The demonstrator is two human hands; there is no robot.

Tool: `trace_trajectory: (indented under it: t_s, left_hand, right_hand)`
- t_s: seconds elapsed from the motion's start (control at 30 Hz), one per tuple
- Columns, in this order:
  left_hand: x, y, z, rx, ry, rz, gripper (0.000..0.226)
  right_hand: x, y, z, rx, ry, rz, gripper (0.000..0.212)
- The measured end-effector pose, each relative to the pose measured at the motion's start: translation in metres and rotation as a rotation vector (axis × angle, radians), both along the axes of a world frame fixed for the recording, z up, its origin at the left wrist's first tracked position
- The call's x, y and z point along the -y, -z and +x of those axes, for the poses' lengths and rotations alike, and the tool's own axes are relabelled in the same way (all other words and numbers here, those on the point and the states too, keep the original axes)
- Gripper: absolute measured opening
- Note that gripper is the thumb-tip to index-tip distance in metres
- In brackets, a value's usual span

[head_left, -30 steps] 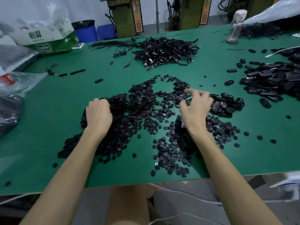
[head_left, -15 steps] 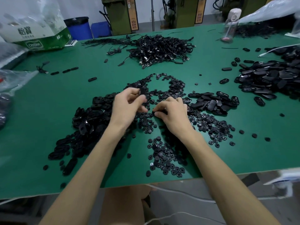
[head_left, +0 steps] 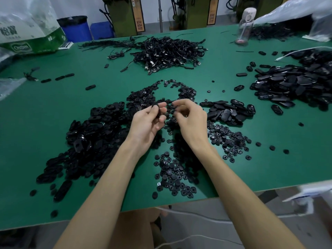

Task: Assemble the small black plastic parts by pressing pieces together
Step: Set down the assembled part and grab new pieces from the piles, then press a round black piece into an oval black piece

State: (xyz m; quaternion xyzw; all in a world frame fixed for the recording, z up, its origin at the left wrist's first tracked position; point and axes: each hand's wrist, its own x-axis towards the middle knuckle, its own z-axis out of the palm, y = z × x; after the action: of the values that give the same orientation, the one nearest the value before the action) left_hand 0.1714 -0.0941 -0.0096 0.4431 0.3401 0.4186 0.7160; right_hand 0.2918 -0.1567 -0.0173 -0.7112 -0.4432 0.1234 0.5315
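My left hand [head_left: 149,121] is raised above the green table [head_left: 53,112] and grips a black oval shell [head_left: 157,109] between thumb and fingers. My right hand [head_left: 190,119] is close beside it, fingertips curled and pinching a small black round piece [head_left: 172,106] that is mostly hidden. Under and around both hands lies a spread of small round black pieces [head_left: 172,173]. A heap of black oval shells [head_left: 89,137] lies to the left. A smaller group of oval parts [head_left: 228,112] lies just right of my right hand.
A tangle of black cables [head_left: 167,53] lies at the table's far middle. A big pile of oval parts [head_left: 296,83] fills the right side. A clear bottle [head_left: 245,26] stands at the far right, a green and white bag [head_left: 30,33] at the far left.
Both hands have risen off the piles and drawn together. The left hand now holds an oval shell up; the right hand has lifted from the round pieces toward it.
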Motion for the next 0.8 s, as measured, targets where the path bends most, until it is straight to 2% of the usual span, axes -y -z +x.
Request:
trace_trajectory:
  t_s: [0.13,0.27,0.43,0.8]
  left_hand:
    - [0.000,0.004,-0.004,0.028,-0.007,0.045,0.018]
    - [-0.002,0.003,-0.010,0.105,0.013,0.005,0.023]
    - [-0.001,0.004,-0.009,0.046,-0.029,0.068,0.028]
    - [0.000,0.010,-0.011,0.041,-0.146,0.199,0.020]
  right_hand:
    - [0.001,-0.001,0.004,-0.165,-0.015,0.080,0.016]
    - [0.002,-0.001,0.006,-0.329,-0.061,0.137,0.011]
    - [0.003,-0.003,0.007,-0.529,-0.171,0.206,0.011]
    - [0.004,-0.004,0.007,-0.596,-0.258,0.250,0.016]
